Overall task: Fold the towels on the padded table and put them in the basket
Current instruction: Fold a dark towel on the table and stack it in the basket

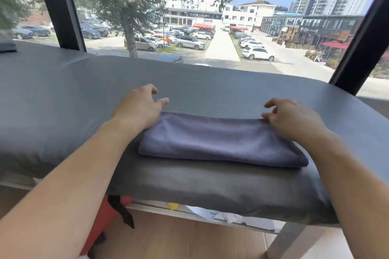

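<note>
A folded purple-grey towel [221,139] is laid flat near the front edge of the grey padded table [63,94], which is cut off at both sides of the view. No basket can be made out. The left hand [137,109] is set on the towel's far left corner, its heel on the cloth and its fingers loosely spread and curled over the bare padding just beyond; nothing is gripped. The right hand [292,119] is placed at the towel's far right corner, fingers bent and slightly parted, the thumb tip touching the far edge; whether the cloth is pinched there cannot be told. The towel's left and right ends are partly covered by the wrists. Under the table, below the towel, a red object [105,214] with a black strap [122,210] is largely hidden, and white papers [227,215] and something small and yellow [173,206] are only partly seen. Beyond the towel, a window with dark frames [61,6] looks onto parked cars. A dark item [7,45] at the table's far left is cut off.
</note>
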`<control>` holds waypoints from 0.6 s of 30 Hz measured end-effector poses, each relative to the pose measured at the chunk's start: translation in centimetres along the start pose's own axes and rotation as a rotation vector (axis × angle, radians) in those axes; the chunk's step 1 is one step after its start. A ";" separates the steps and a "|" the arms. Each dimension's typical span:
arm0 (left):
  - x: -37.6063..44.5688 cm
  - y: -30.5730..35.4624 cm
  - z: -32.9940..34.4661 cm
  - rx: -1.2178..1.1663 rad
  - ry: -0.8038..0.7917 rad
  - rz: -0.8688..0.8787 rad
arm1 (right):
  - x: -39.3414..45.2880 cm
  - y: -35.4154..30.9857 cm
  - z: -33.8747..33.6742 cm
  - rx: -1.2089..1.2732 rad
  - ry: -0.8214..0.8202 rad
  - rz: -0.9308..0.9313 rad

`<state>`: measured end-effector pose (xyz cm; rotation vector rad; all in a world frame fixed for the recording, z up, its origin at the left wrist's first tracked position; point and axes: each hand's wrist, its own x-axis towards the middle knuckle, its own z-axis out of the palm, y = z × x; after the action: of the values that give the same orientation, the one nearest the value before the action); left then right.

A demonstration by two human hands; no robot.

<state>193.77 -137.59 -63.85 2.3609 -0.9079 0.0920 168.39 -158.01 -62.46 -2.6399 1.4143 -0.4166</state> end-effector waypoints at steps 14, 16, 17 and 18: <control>-6.3 1.1 1.6 0.307 -0.539 0.333 | -3.3 -1.7 1.7 -0.082 -0.490 -0.406; -6.3 0.8 1.6 0.257 -0.532 0.340 | -2.8 -0.9 1.3 -0.067 -0.499 -0.371; -6.2 0.6 1.5 0.210 -0.512 0.336 | -2.6 -0.6 1.1 -0.041 -0.482 -0.356; -6.0 0.3 1.5 0.146 -0.474 0.322 | -2.4 -0.3 1.0 -0.014 -0.440 -0.342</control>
<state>188.74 -135.06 -66.50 2.3904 -1.5503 -0.2955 167.65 -155.93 -63.77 -2.7528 0.8434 0.1466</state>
